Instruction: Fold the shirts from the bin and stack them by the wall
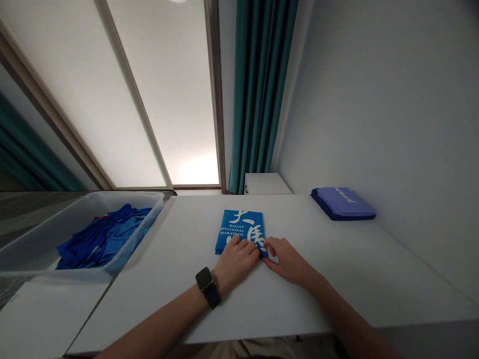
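A folded blue shirt (239, 219) with white lettering, including "DALIAN" and "MARATHON", lies flat on the white table (168, 294). Over its near edge rests my left hand (237, 259), fingers bent and closed on the cloth; its thumb is hidden. The wrist above it wears a black watch (204, 280). At the near right corner of the shirt, my right hand (286, 259) pinches the edge between thumb and forefinger. Both hands are close together, almost touching.
To the left, a translucent plastic bin (149, 219) holds crumpled blue clothes (108, 237). A folded stack of purple and dark blue garments (342, 202) lies at the far right beside the wall. Behind the table stand a white cabinet (267, 183) and a teal curtain (262, 89).
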A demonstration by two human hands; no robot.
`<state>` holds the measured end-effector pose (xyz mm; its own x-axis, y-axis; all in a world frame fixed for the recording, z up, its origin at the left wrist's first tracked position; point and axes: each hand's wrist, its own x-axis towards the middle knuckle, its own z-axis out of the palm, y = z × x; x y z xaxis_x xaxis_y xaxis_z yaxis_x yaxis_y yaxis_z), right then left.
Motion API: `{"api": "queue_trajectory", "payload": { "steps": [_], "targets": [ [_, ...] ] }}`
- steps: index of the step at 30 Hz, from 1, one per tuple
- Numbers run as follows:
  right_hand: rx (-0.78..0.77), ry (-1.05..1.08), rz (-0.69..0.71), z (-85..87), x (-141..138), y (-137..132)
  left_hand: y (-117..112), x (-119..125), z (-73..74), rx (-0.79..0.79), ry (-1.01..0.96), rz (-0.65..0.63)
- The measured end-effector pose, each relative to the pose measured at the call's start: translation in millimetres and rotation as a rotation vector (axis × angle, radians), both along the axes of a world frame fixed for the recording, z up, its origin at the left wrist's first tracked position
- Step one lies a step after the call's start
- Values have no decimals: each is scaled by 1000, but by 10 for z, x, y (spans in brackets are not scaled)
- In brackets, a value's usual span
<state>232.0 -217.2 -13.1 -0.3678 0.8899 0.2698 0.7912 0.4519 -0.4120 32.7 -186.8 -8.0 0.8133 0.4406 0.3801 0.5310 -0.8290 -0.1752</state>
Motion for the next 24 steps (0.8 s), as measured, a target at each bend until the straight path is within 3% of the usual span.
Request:
{"api": "queue_trajectory", "payload": {
  "steps": [6, 17, 24],
  "targets": [
    [-45, 38, -8, -27, -27, -7, 2, 5, -85, 1, -30, 3],
    [-26, 24, -44, -61, -79, 16, 77, -9, -47, -118, -128, -63],
    [-52, 66, -10, -58, -42, 7, 92, -42, -57, -101, -78, -131]
  ]
}}
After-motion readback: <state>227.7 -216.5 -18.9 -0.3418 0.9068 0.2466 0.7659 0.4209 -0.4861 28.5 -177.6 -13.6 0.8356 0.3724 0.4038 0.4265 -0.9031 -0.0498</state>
